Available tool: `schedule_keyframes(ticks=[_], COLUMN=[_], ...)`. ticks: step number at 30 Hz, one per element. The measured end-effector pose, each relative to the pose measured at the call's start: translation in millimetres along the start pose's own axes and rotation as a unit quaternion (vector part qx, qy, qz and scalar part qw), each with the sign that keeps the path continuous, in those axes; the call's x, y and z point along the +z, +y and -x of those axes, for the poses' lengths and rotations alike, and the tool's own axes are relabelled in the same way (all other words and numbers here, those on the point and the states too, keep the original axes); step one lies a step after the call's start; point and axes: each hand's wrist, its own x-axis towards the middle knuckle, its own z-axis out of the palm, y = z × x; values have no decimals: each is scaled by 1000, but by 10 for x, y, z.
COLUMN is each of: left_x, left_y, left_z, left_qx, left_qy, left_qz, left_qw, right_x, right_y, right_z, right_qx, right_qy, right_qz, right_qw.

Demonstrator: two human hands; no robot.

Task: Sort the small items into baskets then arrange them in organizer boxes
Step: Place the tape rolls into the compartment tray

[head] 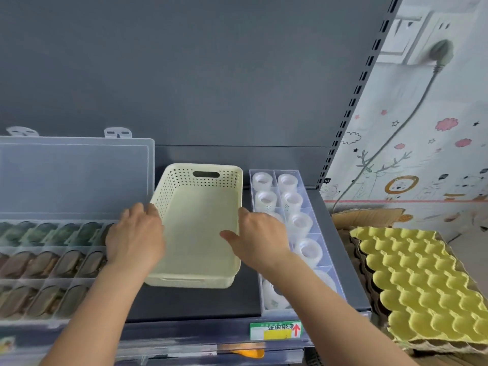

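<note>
A cream perforated basket stands empty on the dark shelf, seemingly nested on a second one. My left hand holds its left rim, fingers curled over the edge. My right hand grips the right rim, thumb inside the basket. Right of it is a narrow clear organizer box with white tape rolls in its compartments. To the left lies a clear organizer box with its lid up, its compartments filled with dark green and brown items.
The grey shelf back panel rises behind. A slotted upright bounds the shelf at right. A stack of yellow egg trays sits on cardboard at the right. A green price label marks the shelf's front edge.
</note>
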Motion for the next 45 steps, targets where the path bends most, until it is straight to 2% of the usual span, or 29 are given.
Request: schedule_keyframes(ticks=[6,10,15,20,24,34,39,45], left_x=[55,106,64,-193,-423,-560,-521,-367], left_y=[-130,-180,-234,-292,-415,-1135,-1645,-2419], left_z=[-24,-10,57,226,459,1258,1645,2016], left_qx=[-19,-1,24,29,5,-154,-230,-290], left_qy=[16,32,71,145,198,245,247,282], left_qz=[52,129,226,279,298,288,260,251], left_qw=[998,991,971,949,934,913,905,879], right_x=[119,108,-18,-243,-424,-345,-113,177], right_y=[-54,-12,12,2,-118,-947,-1564,-2504], right_z=[-73,-70,-4,48,101,130,177,209], right_qx=[58,91,78,34,-13,-185,-243,-313], right_qy=[0,46,104,175,186,126,80,36], right_qz=[-8,-67,-115,-148,-197,-260,-277,-274], right_qw=[998,993,985,973,963,939,926,909])
